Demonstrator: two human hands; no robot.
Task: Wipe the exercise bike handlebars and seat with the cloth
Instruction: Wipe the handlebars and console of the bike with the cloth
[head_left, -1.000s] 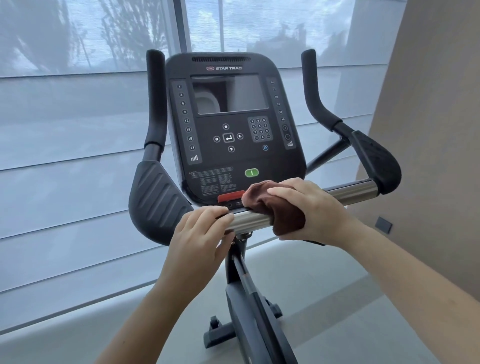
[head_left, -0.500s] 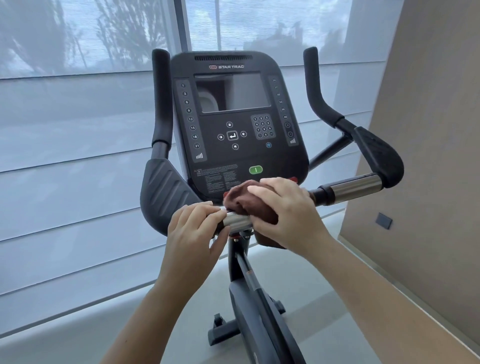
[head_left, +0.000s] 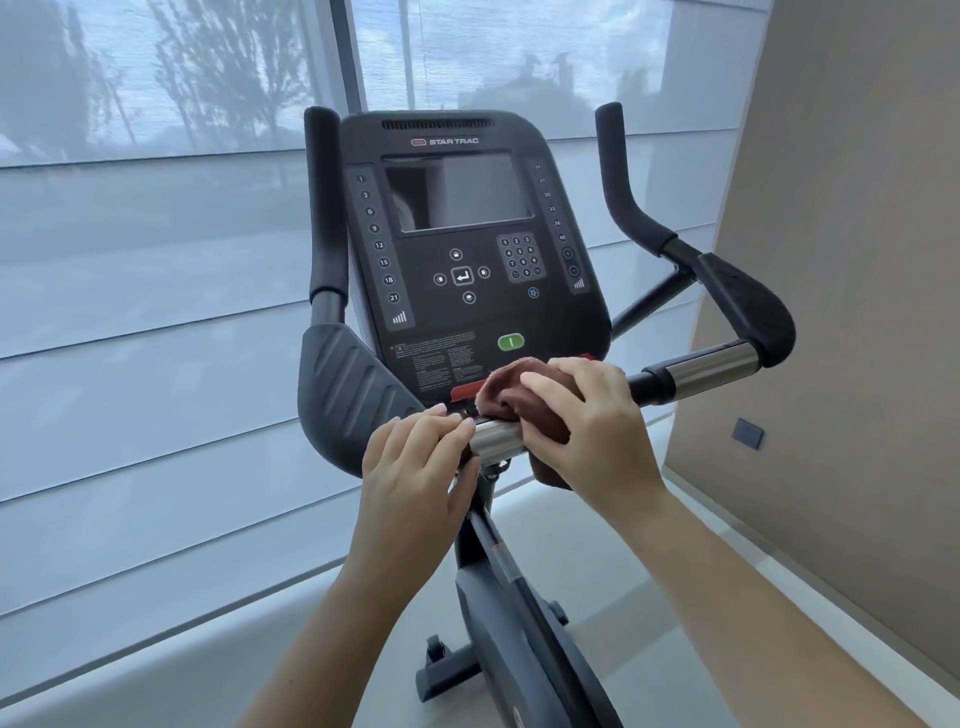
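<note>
- Right now the right hand (head_left: 597, 431) has its fingers curled over a brown cloth (head_left: 519, 395), pressing it around the handlebar crossbar (head_left: 496, 439) just below the console (head_left: 467, 249). Draping the cloth over the tube like that probably lets one stroke cover the top and both sides.
- The left hand (head_left: 415, 467) sits just beside it on the same bar. Its fingers are bent over the top and its thumb is tucked beneath, gripping bare metal, apparently to brace the person against the rubbing.
- A short stretch of shiny steel shows between the two hands, so the cloth is working the middle of the bar, near the post.
- The right steel sleeve (head_left: 711, 366), the ribbed left elbow pad (head_left: 348, 384), the right elbow pad (head_left: 748, 306) and the left upright grip (head_left: 324, 197) have nothing on them. From here I cannot tell whether any of them have been wiped.
- The seat is out of sight altogether, so I judge that part of the job is yet to come.
- The right thumb is hidden under the cloth, as is how far the cloth wraps beneath the bar.
- I cannot tell whether the cloth touches the red strip at the console's foot.
- The bike's lower frame is cut off at the bottom edge.
</note>
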